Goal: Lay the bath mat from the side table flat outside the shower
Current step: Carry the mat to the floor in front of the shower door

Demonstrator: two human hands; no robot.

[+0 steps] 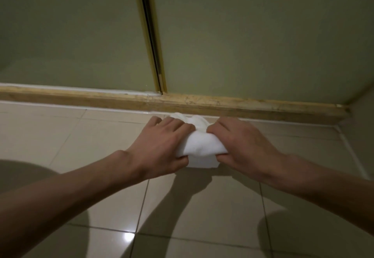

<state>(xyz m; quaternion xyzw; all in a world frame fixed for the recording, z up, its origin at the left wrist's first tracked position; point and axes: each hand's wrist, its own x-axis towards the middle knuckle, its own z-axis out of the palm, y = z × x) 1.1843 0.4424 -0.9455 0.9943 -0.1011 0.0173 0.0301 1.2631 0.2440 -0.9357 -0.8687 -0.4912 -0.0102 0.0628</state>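
Note:
A white bath mat (200, 146), still folded and bunched, is held low over the glossy floor tiles close to the shower's stone threshold (182, 102). My left hand (159, 146) grips its left side, fingers curled over the top and thumb beneath. My right hand (244, 144) grips the right side the same way. A folded lower layer of the mat hangs below the hands and touches or nearly touches the tiles. Frosted greenish shower doors (242, 35) rise behind the threshold.
A gold-framed seam (150, 35) divides the two shower door panels. A wall corner closes the space at the right (356, 128). Beige floor tiles (60, 136) spread to the left and toward me, with my arms' shadows on them.

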